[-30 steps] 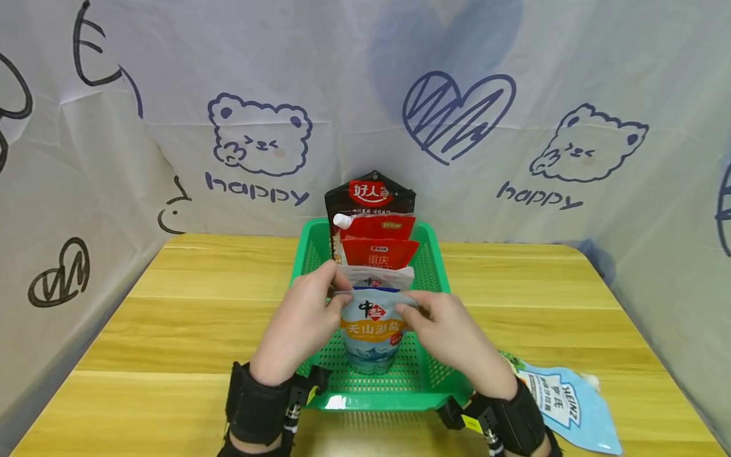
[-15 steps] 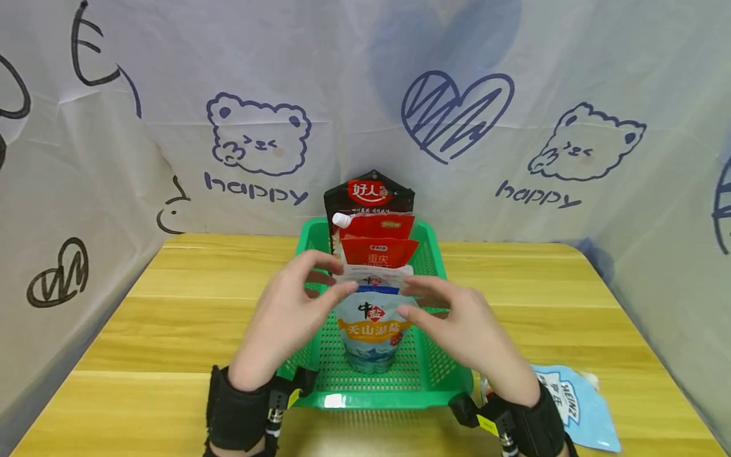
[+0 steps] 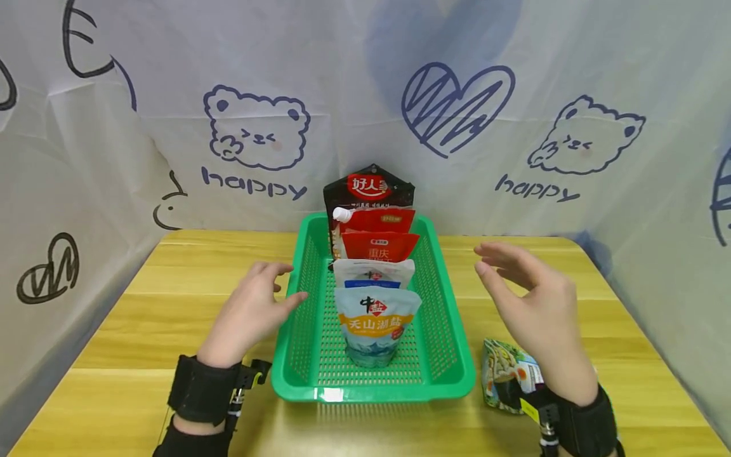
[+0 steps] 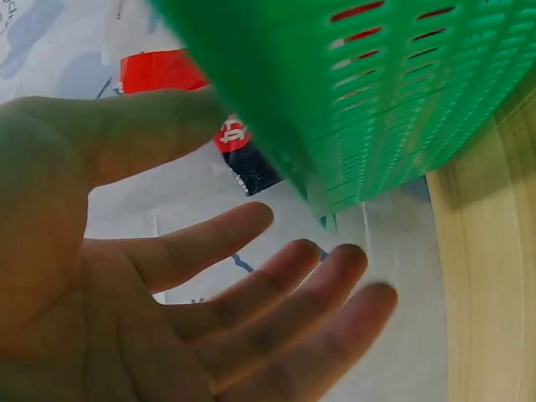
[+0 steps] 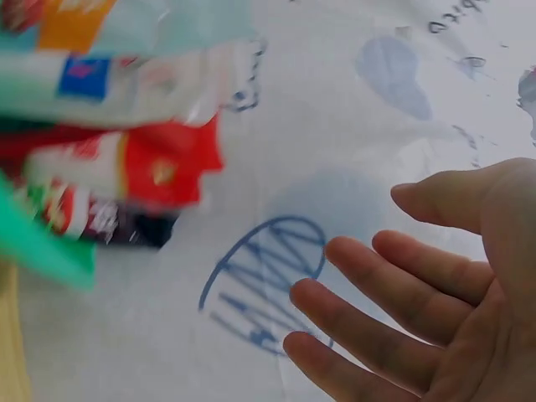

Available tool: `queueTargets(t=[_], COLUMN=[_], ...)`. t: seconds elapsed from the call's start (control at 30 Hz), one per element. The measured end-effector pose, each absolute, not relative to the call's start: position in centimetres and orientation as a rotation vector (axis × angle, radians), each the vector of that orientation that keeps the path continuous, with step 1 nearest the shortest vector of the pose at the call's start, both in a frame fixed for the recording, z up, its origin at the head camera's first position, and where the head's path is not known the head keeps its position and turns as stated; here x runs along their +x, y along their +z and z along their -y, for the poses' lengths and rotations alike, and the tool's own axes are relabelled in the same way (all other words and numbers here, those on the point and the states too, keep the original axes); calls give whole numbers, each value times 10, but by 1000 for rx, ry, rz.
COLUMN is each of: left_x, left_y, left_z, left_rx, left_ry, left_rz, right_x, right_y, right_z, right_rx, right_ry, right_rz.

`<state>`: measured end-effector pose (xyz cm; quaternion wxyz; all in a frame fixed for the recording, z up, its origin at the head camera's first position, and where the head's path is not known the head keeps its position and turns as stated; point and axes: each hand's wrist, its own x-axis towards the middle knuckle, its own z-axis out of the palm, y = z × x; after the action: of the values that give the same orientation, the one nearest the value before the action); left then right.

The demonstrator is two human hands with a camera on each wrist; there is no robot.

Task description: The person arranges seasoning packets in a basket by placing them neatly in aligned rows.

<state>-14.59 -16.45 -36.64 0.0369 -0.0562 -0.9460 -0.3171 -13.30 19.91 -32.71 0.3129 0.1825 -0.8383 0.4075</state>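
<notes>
My left hand is beside the left side of the green plastic basket, its thumb over the rim; the left wrist view shows spread, loosely bent fingers under the basket wall, holding nothing. Right of the basket, my right hand hovers with relaxed fingers and an empty palm. A light blue salt pouch stands upright in the basket's middle. Behind it in a row are a white-and-blue pouch, a red pouch, another red pouch with a white cap and a tall black pouch.
A pouch with a green food picture lies on the wooden table under my right forearm, which hides part of it. White cloth with drawn bears and hearts hangs behind the table.
Both hands held the top corners of the light blue salt pouch, then let go. The left hand has moved left and the right hand right, while the pouch stays standing.
</notes>
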Motion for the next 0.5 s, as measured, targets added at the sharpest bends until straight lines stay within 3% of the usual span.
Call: queueTargets(t=[0.5], left_x=[-155], left_y=[-374], left_z=[165], left_rx=[-190], left_ry=[-1183], left_rz=[2966], right_x=[-131], right_y=[-374], right_z=[-293], right_rx=[374], right_ry=[769], right_rz=[2700])
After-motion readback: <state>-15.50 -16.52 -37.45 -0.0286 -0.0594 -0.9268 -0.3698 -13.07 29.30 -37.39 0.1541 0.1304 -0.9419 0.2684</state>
